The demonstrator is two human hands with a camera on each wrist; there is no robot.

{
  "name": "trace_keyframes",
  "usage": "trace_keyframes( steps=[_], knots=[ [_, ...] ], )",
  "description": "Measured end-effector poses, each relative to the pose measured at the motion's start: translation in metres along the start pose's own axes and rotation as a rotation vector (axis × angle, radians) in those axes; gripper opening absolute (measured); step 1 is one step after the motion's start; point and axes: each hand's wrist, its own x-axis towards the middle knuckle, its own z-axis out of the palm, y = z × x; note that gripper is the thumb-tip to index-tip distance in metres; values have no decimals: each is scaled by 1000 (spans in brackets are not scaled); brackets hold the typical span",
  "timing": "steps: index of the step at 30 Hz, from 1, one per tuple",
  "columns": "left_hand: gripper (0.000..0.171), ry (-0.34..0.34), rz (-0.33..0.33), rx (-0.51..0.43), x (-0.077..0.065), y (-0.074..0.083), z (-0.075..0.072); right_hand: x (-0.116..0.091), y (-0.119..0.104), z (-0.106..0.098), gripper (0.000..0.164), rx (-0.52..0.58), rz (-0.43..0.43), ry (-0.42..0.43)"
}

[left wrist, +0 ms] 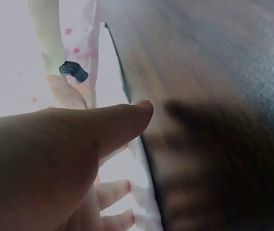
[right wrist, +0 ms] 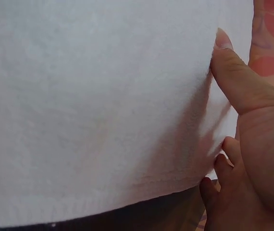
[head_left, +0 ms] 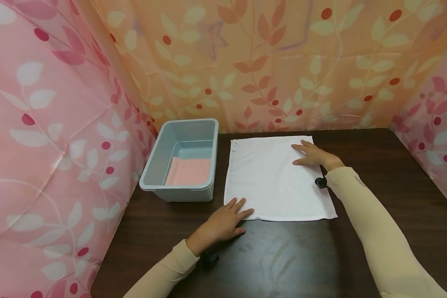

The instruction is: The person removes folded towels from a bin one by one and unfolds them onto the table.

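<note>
A white towel (head_left: 272,182) lies spread flat on the dark wooden table, a small tag at its far left corner. My left hand (head_left: 223,221) rests at the towel's near left corner with fingers spread, fingertips on the cloth and thumb over the bare wood. Across the towel, my right hand (head_left: 314,156) touches the far right part, its fingers extended over the cloth. In the right wrist view the thumb (right wrist: 230,72) lies against the white fabric. Neither hand grips anything.
Left of the towel stands a light blue plastic bin (head_left: 182,194) with a folded pink cloth (head_left: 188,171) inside. Floral curtains (head_left: 268,62) hang behind the table and at both sides. Dark table surface (head_left: 283,256) lies in front of the towel.
</note>
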Motion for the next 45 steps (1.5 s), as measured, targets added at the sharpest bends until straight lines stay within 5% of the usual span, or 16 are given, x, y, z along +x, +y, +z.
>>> trace_keyframes(
  steps=[32, 45],
  knots=[
    [63, -21, -2, -81, -2, -4, 3, 2, -3, 2, 86, 5, -17, 2],
    [64, -31, 9, -110, -2, -8, -1, 13, 6, 5, 88, 10, 2, 85]
  ],
)
